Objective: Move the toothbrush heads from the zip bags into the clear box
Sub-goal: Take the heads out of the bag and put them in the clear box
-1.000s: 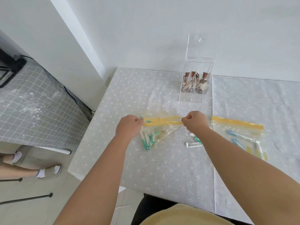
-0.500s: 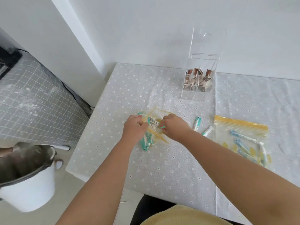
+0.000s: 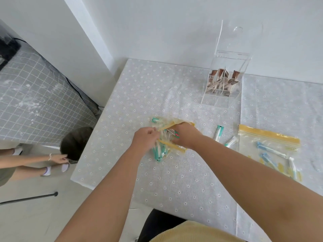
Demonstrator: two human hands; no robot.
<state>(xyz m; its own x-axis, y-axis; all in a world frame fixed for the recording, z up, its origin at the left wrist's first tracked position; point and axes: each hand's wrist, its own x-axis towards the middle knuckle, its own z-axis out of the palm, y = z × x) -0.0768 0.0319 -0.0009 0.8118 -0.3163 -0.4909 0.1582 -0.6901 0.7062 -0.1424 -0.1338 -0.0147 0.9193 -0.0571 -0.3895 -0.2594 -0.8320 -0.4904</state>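
Observation:
A clear zip bag with a yellow strip lies open in the middle of the table, full of green-and-white wrapped toothbrush heads. My left hand pinches the bag's near edge. My right hand reaches into the mouth, fingers closed among the heads; whether it holds any is hidden. Two loose wrapped heads lie to the right. A second zip bag with blue heads lies farther right. The clear box stands at the back, lid up, with brown packets inside.
The table has a white flowered cloth and stands against a white wall. Its left edge is close to my left hand. Another person crouches on the floor at the left beside a grey checked cover.
The bag's mouth has been pulled open. My right hand has moved from the zip strip's end into the bag. Two wrapped heads now lie on the table to the right.

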